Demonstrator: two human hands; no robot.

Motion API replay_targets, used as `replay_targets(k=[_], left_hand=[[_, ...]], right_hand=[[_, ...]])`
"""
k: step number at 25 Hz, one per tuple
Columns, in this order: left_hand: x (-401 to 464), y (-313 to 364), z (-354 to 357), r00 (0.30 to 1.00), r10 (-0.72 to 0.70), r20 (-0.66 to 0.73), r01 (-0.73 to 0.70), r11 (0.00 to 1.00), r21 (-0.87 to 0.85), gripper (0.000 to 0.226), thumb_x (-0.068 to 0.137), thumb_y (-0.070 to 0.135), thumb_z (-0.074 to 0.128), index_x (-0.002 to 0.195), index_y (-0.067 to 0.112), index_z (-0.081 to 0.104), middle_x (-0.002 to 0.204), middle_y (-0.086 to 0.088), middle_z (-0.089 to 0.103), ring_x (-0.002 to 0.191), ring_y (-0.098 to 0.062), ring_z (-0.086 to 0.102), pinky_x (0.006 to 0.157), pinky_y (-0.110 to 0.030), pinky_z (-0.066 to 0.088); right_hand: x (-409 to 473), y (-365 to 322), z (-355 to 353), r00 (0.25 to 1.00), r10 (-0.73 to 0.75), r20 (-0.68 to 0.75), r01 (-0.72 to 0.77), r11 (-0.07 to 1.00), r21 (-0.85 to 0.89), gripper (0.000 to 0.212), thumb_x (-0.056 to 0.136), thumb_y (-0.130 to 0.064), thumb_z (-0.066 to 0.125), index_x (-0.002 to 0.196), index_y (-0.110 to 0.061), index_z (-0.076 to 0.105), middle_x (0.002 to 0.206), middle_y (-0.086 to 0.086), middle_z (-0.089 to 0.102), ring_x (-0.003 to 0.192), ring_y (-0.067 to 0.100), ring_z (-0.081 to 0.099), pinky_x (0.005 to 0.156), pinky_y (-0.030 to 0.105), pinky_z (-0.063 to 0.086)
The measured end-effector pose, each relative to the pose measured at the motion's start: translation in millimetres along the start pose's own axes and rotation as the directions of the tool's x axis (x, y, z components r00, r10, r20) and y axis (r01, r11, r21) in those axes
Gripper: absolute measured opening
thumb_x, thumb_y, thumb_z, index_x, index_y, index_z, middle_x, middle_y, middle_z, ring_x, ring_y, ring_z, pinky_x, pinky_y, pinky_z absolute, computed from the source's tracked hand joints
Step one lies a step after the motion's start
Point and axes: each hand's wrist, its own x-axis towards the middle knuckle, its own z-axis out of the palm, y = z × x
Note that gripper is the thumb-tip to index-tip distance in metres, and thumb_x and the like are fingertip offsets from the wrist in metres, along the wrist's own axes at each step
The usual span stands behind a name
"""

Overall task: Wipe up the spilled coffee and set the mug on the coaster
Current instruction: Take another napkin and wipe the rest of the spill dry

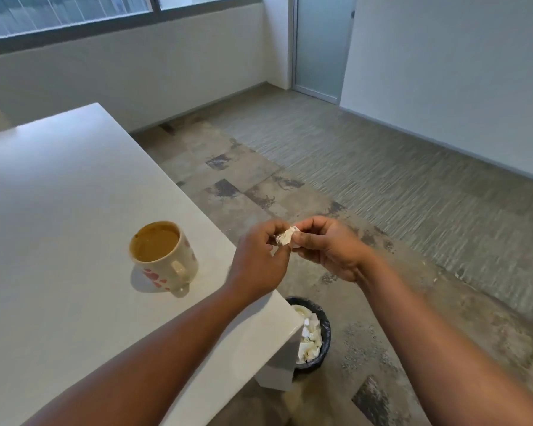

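A cream mug with red heart prints stands on the white table, near its right edge, holding light brown coffee. Its handle faces me. To the right of the mug, over the table's edge, my left hand and my right hand both pinch a small crumpled white tissue between their fingertips. No coaster and no spill show on the table top.
A black-lined waste bin with several crumpled white tissues stands on the floor under the table's near right corner. The worn tiled floor stretches right to white walls and a frosted glass door.
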Motion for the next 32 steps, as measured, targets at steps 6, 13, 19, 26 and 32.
replay_targets(k=[6,13,19,26,32], left_hand=[[50,-33,28,0.902,-0.226,0.368,-0.047,0.796,0.603,0.052,0.090,0.032,0.076,0.137,0.032,0.054,0.126,0.005,0.069,0.109,-0.020,0.067,0.089,-0.038,0.058],[57,-64,33,0.925,-0.257,0.280,-0.050,0.647,0.761,0.028,0.098,0.027,0.053,0.124,0.034,0.061,0.107,0.005,0.071,0.093,-0.022,0.068,0.071,-0.032,0.054],[56,-65,31,0.942,-0.229,0.246,-0.001,0.730,0.684,0.028,0.098,0.026,0.049,0.119,0.036,0.063,0.104,0.009,0.069,0.082,-0.019,0.059,0.065,-0.031,0.047],[57,-65,31,0.954,-0.186,0.234,0.000,0.783,0.622,0.024,0.097,0.025,0.052,0.115,0.034,0.065,0.096,0.012,0.067,0.079,-0.018,0.060,0.060,-0.028,0.047],[56,-62,29,0.940,-0.210,0.268,0.001,0.787,0.617,0.028,0.096,0.019,0.049,0.115,0.032,0.064,0.097,0.009,0.067,0.082,-0.021,0.060,0.065,-0.033,0.052]], right_hand=[[47,63,-55,0.973,0.123,-0.195,-0.148,0.981,-0.121,0.017,0.081,0.004,0.077,0.087,-0.010,0.069,0.078,0.006,0.069,0.071,0.017,0.067,0.070,0.031,0.061],[94,167,-89,0.841,0.142,-0.523,-0.467,0.679,-0.566,0.022,0.075,-0.016,0.080,0.091,-0.018,0.064,0.093,0.004,0.070,0.072,0.017,0.061,0.061,0.032,0.050],[92,222,-104,0.774,0.145,-0.617,-0.555,0.626,-0.548,0.069,0.083,-0.024,0.081,0.144,-0.018,0.049,0.145,0.008,0.055,0.122,0.029,0.059,0.085,0.033,0.048],[81,231,-89,0.718,0.095,-0.690,-0.576,0.637,-0.512,0.010,0.087,-0.014,0.063,0.096,-0.018,0.063,0.087,0.000,0.067,0.062,0.015,0.056,0.056,0.031,0.049],[83,192,-55,0.796,-0.049,-0.604,-0.381,0.735,-0.561,0.022,0.094,-0.021,0.057,0.073,-0.023,0.064,0.066,-0.003,0.067,0.053,0.013,0.053,0.048,0.028,0.041]])
